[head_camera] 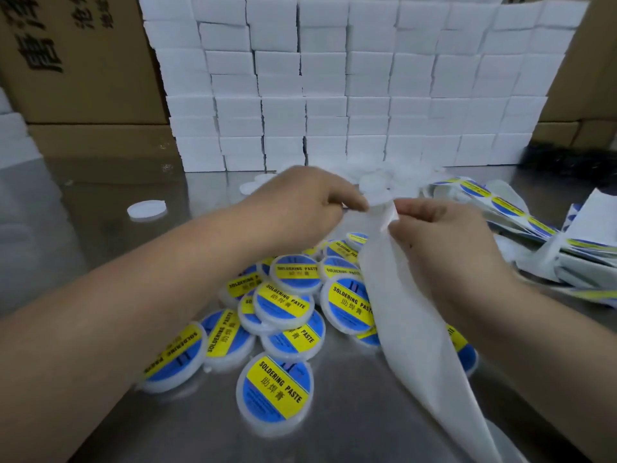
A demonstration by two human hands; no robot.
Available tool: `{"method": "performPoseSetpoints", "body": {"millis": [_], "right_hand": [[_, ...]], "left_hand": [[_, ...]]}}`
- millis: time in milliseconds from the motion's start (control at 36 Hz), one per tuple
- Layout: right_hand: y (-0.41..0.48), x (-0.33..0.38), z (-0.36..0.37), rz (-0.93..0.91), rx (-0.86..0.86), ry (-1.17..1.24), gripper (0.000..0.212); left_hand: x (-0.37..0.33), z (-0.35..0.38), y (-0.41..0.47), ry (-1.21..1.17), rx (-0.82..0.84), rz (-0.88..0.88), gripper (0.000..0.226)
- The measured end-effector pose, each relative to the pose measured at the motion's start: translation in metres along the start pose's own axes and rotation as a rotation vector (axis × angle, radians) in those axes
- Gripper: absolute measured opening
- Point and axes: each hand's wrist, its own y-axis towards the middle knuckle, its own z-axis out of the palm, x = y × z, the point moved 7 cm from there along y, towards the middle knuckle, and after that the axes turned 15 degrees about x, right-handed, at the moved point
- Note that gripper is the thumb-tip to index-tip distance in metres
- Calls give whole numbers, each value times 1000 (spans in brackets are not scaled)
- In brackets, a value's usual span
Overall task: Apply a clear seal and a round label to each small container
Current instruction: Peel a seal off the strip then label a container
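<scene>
1. The right hand (444, 248) pinches the top end of a white strip (417, 329), fingers curled. The left hand (300, 205) pinches the same edge, thumb and forefinger together.
2. The strip is plain and papery, held above the steel table (100, 235).
3. Its long axis runs from the hands down toward the near right.
4. Its lower end leaves the frame, and it hides part of the labelled containers (283, 299). Any clear seal on it cannot be made out.

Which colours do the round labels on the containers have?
The labels are blue with a yellow band, head view.
</scene>
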Motion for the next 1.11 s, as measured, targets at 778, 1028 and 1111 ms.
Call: {"method": "performPoseSetpoints", "body": {"millis": [778,1028,1111], "right_hand": [[4,-11,0,-31,-39,58,24],[5,-22,5,104,-3,215,20],[5,-20,13,106,55,358,30]], "left_hand": [[74,58,161,250,190,-349,13],[30,25,87,-1094,-169,-289,13],[4,27,58,-1114,-112,-191,17]]}}
